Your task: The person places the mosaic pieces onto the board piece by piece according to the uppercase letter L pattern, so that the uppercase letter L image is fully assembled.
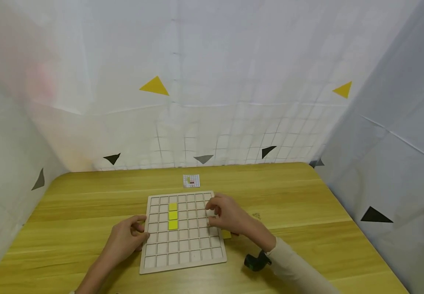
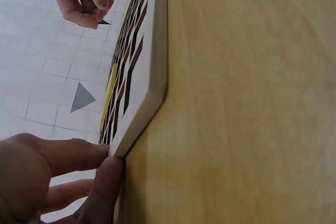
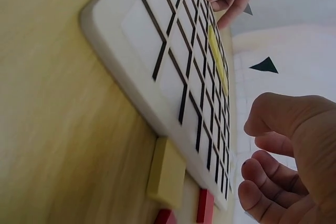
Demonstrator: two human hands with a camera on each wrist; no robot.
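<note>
Wooden board (image 1: 195, 244), probably light, stiff, best held by its edges: left hand (image 1: 126, 233) pinches the left one; right hand (image 1: 229, 213) loosely curled, empty.

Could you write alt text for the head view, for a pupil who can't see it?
A person's left hand holds the left edge of a pale gridded board, while the right hand is above its right side. Three yellow tiles sit in one column; beyond the board, a small grid card lies on the wooden table.
</note>
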